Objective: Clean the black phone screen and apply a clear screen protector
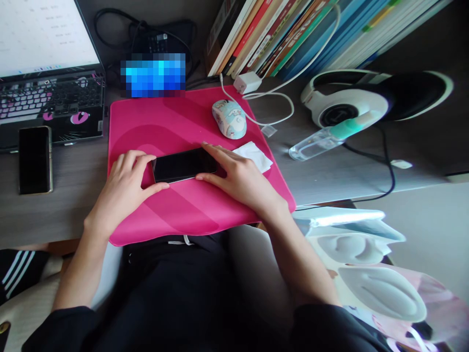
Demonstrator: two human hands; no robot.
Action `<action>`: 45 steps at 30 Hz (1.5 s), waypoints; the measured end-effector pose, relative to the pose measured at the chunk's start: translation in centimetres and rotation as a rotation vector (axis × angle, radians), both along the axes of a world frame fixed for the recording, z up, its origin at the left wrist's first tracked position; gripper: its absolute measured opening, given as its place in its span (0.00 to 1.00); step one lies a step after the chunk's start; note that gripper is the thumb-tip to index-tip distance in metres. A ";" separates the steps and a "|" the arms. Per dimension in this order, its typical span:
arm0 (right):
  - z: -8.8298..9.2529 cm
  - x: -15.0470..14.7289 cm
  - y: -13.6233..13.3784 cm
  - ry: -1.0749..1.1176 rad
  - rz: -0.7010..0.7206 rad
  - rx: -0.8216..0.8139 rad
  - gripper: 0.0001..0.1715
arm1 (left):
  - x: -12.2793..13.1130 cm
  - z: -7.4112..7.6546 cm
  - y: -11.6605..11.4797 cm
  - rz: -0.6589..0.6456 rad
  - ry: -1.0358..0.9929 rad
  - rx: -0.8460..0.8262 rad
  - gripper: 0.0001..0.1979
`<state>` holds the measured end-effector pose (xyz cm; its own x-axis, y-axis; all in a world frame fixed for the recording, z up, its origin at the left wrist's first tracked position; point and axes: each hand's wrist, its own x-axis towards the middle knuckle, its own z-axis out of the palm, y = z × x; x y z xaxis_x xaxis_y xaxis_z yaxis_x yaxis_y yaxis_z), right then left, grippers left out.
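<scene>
A black smartphone (183, 165) lies sideways on the pink desk mat (176, 210), its dark screen facing up. My left hand (126, 183) grips its left end, with thumb at the lower edge and fingers at the upper corner. At the other end, my right hand (240, 176) holds the phone the same way, its fingers covering part of that end. A crumpled white tissue (255, 156) sits just beyond my right hand. Above it on the mat rests a light-blue patterned mouse (229, 119).
A laptop (51, 105) and a second phone (35, 160) are on the left. Books (271, 34) stand at the back, near a white charger (247, 82) with a looping cable. White headphones (344, 100) and a clear bottle (315, 143) are on the right. Paper bags (340, 222) hang below the desk edge.
</scene>
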<state>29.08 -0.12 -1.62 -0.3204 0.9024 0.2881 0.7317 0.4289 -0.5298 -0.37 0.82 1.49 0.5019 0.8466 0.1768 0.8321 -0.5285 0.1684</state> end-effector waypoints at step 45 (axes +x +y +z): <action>-0.1 -0.2 0.6 -0.028 0.096 0.001 0.36 | 0.0 0.3 -0.2 0.029 -0.026 -0.065 0.31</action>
